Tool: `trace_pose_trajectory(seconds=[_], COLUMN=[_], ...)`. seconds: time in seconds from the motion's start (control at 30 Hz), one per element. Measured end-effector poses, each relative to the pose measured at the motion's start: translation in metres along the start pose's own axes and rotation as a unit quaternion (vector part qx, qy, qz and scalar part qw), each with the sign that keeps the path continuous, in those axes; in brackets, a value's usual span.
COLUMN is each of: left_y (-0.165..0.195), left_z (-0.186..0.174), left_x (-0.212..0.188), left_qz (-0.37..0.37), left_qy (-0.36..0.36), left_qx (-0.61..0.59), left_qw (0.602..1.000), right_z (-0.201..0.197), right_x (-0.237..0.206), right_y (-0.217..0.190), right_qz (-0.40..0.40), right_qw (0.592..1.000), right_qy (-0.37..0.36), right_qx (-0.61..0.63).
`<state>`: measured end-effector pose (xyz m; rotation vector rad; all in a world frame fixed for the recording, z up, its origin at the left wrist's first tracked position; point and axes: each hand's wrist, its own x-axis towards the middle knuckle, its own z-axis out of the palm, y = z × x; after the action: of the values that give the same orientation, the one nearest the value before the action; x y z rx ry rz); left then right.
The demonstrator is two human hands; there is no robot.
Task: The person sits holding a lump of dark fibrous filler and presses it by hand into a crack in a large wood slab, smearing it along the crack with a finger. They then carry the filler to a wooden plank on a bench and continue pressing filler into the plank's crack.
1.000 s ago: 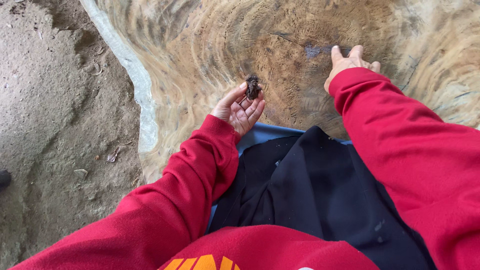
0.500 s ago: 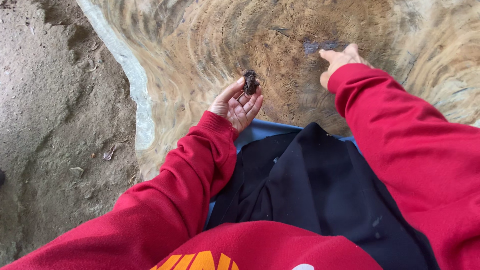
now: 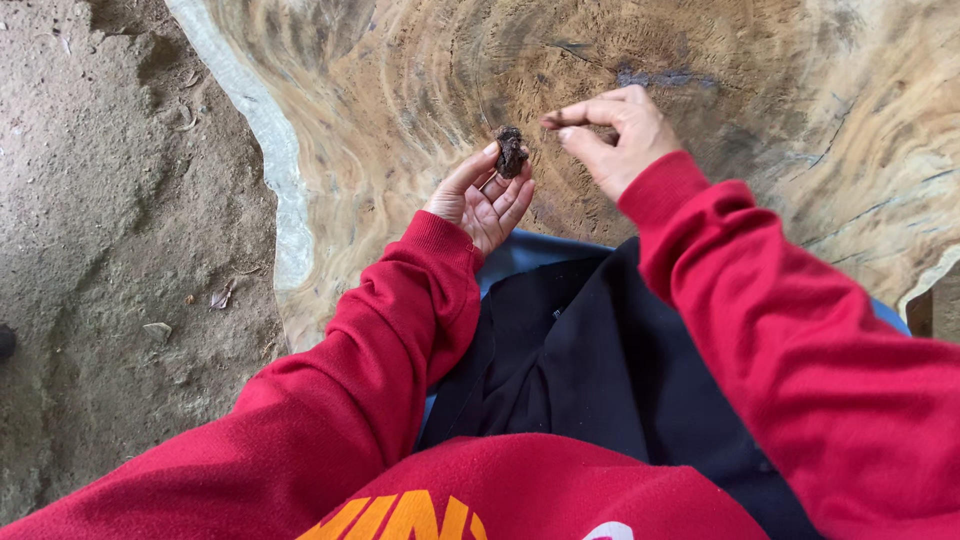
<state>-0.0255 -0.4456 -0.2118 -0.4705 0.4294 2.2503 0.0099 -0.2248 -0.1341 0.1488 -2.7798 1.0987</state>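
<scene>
While the left hand [image 3: 480,200] keeps a dark crumbly lump [image 3: 511,152] pinched at its fingertips above the wooden slab [image 3: 400,90], the right hand [image 3: 612,135], 1 second ago flat on the slab, has lifted, thumb and forefinger nearly pressed together beside the lump.

Soft, even daylight with no glare; faint shadows lie under the hands, focus is sharp throughout, and the edges bend slightly.
</scene>
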Motion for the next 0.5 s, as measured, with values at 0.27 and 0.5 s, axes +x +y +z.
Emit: trace_pose_trajectory(seconds=[0.27, 0.5], left_y=[-0.002, -0.003], left_z=[-0.001, -0.001], left_x=[0.001, -0.001], left_qz=[-0.010, -0.010], left_qy=[-0.016, -0.016], left_qx=[-0.001, 0.017], left_qw=[1.000, 1.000], right_z=[0.013, 0.012], right_x=[0.001, 0.005], right_y=[-0.025, -0.021], right_qz=[0.050, 0.058], right_qw=[0.996, 0.996], right_qy=[0.035, 0.028], right_qx=[0.064, 0.053])
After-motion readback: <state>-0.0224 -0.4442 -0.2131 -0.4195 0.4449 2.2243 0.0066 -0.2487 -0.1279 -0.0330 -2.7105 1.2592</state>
